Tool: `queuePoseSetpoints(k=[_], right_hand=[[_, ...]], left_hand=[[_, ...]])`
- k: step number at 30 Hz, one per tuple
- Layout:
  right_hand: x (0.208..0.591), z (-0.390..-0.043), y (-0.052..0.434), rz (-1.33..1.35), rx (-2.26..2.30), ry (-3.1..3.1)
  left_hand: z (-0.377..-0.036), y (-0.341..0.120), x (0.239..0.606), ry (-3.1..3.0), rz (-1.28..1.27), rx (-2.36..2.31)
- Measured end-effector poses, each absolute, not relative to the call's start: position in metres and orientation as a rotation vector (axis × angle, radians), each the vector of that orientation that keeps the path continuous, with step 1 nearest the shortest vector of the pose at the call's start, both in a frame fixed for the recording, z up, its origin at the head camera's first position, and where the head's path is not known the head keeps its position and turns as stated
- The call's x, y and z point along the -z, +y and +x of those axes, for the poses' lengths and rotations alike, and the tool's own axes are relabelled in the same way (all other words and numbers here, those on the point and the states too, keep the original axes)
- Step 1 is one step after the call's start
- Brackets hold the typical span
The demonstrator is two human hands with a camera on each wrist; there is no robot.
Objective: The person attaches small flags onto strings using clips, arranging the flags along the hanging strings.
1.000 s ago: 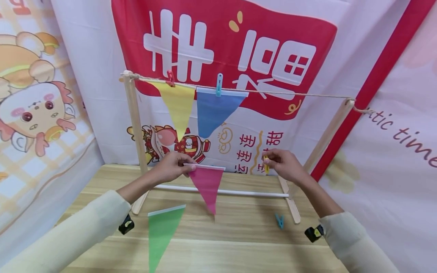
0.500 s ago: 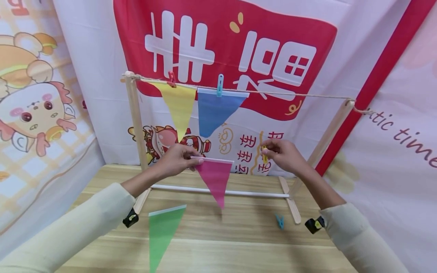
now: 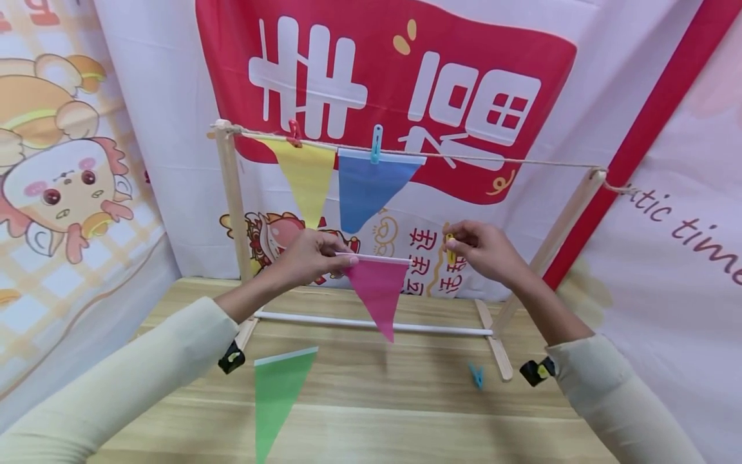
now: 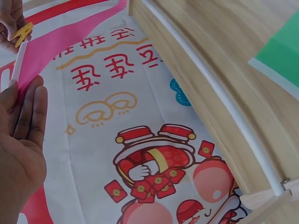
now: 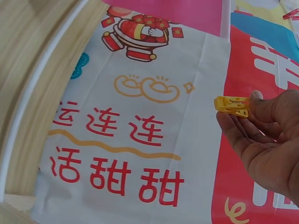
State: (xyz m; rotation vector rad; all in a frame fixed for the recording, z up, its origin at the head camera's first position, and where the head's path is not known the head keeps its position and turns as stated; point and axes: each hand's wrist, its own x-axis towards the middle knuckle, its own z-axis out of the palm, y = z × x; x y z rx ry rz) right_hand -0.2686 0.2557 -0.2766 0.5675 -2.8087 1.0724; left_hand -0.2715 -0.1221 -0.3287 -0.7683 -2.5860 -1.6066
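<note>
My left hand (image 3: 315, 258) pinches a pink triangular pennant (image 3: 379, 290) by the left end of its white top edge. The pennant hangs point down, below the string (image 3: 493, 159). To its right, my right hand (image 3: 484, 251) holds a small yellow clothespin (image 3: 450, 248) between thumb and fingers; the right wrist view shows this clothespin (image 5: 232, 105) at the fingertips. On the string hang a yellow pennant (image 3: 306, 177) under a red clothespin (image 3: 295, 133) and a blue pennant (image 3: 373, 190) under a light blue clothespin (image 3: 377, 143).
Two wooden posts (image 3: 570, 219) carry the string, joined low down by a white rod (image 3: 435, 329). On the wooden table (image 3: 377, 425) lie a green pennant (image 3: 281, 393) and a blue clothespin (image 3: 476, 376). A printed cloth (image 3: 539, 38) hangs behind the frame.
My left hand has moved up and to the right with the pink pennant, nearer the string. The right hand has risen slightly with the yellow clothespin.
</note>
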Motion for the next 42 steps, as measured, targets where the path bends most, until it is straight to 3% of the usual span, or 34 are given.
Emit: queuePoseSetpoints(k=[42], right_hand=[[0.212, -0.259, 0.247, 0.613, -1.015, -2.674]], left_hand=[[-0.273, -0.082, 0.267, -2.450, -0.753, 1.725]])
